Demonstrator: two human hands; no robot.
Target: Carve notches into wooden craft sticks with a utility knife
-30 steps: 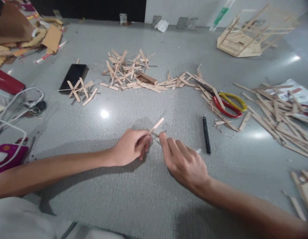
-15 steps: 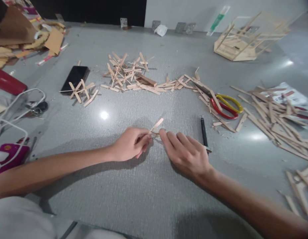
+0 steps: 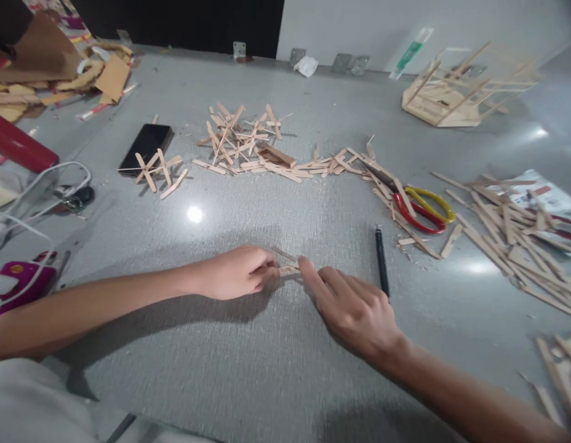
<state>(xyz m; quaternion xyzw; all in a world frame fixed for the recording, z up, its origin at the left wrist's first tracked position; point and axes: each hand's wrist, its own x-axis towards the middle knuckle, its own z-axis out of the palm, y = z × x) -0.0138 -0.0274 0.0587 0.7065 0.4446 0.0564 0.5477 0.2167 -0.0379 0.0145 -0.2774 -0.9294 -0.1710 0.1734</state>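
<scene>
My left hand (image 3: 242,272) is closed in a pinch on a small wooden craft stick (image 3: 288,270), which spans the gap towards my right fingertips. My right hand (image 3: 352,304) is closed, palm down, with its index finger extended to the stick's right end. What sits under its curled fingers is hidden. A thin, blurred sliver (image 3: 285,253) shows just above the stick between both hands; I cannot tell what it is. Right of my right hand lies a black pen (image 3: 381,261). Beyond it, scissors (image 3: 419,209) with red and yellow handles rest among sticks.
Crossed craft sticks (image 3: 234,135) are heaped at the back centre, and more loose sticks (image 3: 507,227) lie right. A phone (image 3: 147,147) carries joined sticks on its near edge. A wooden frame model (image 3: 442,104) stands back right. Cables, a red bottle (image 3: 22,141) and cardboard (image 3: 112,77) occupy the left.
The stick in my left hand, earlier pointing up and away, now lies nearly level between the hands. Both hands have shifted slightly lower in view, and the whole view has moved a little.
</scene>
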